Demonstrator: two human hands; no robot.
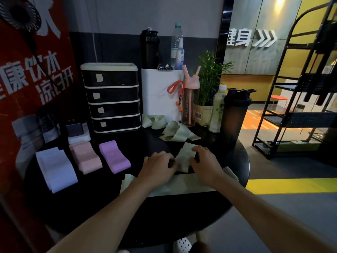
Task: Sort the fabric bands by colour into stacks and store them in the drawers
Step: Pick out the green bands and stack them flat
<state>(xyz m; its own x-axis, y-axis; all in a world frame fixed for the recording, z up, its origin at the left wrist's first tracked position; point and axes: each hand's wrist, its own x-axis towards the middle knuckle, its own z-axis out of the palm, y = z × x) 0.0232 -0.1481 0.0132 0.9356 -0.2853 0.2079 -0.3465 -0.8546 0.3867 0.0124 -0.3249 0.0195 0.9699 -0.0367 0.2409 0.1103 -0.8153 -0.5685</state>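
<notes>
Head view — left hand [157, 168] and right hand [205, 164] both pinch a folded pale green band [184, 157] between them. Purple stack [114, 157] lies left of this grip, drawers [111, 97] beyond it.

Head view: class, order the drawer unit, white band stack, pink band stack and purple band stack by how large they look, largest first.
1. drawer unit
2. white band stack, though it lies nearer the camera, so this is unsure
3. pink band stack and purple band stack: alike, not ranked
</notes>
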